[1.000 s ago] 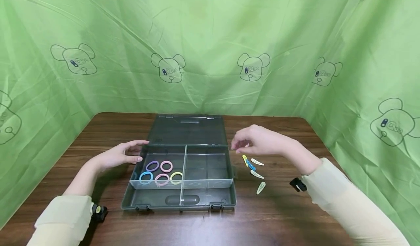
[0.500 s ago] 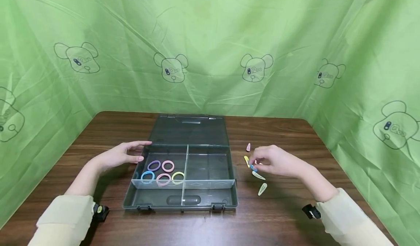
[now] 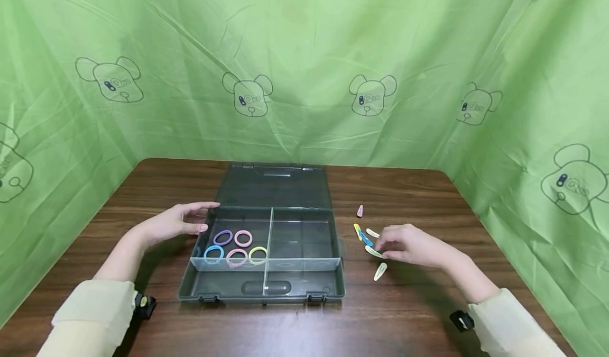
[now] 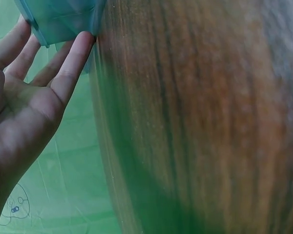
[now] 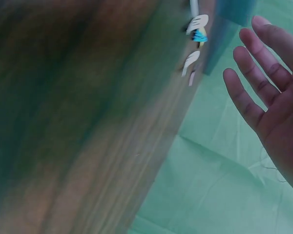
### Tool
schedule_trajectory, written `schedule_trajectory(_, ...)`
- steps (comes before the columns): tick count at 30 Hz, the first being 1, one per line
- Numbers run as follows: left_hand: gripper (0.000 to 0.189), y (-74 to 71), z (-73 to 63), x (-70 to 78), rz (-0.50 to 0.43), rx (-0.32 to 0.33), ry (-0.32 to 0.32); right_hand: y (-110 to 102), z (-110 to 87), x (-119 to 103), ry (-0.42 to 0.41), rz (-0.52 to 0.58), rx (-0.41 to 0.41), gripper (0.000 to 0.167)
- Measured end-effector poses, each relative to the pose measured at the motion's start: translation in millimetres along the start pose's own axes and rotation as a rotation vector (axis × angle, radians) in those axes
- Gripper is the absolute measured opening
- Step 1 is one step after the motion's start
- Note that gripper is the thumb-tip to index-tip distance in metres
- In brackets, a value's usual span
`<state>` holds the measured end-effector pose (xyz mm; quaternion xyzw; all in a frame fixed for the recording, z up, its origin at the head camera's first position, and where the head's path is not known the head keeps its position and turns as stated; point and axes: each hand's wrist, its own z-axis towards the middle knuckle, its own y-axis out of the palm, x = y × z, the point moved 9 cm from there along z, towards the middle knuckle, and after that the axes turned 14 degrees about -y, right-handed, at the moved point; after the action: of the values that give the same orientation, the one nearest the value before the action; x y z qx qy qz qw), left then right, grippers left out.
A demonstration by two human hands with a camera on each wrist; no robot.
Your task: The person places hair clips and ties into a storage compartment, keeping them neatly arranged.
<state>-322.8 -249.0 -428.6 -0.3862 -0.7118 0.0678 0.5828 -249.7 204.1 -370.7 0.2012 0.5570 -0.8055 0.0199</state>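
Note:
A grey see-through divided box lies with its lid folded back. Its back left compartment holds several hair ties, among them a blue hair tie and a purple hair tie. My left hand touches the box's left wall with extended fingertips. To the right of the box lie several snap hair clips: a pink clip, a yellow clip, a blue clip and pale ones. My right hand hovers at a pale clip, its fingers loosely bent and holding nothing visible.
Another pale clip lies nearer the front. The brown wooden table runs up to a green cloth that hangs at the back and both sides. Black wrist cameras sit on both forearms.
My right hand has moved from the far end of the clips toward the front right. The pink clip now shows where that hand was. My left hand stays at the box.

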Motion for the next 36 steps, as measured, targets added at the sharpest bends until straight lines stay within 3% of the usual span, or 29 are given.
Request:
schedule_trajectory(8, 0.058, 0.4, -0.5, 0.4, 0.016, 0.000, -0.019, 13.5, -11.2, 5.9, 0.018, 0.059, -0.026, 0.018)
schedule_trajectory(21, 0.059, 0.9, 0.5, -2.0, 0.001, -0.015, -0.022, 33.8, -10.8, 10.8, 0.028, 0.012, -0.099, 0.017)
schedule_trajectory(36, 0.059, 2.3, -1.6, 2.0, 0.014, -0.016, -0.002, 38.0, -11.8, 12.4, 0.077, -0.026, -0.133, 0.016)
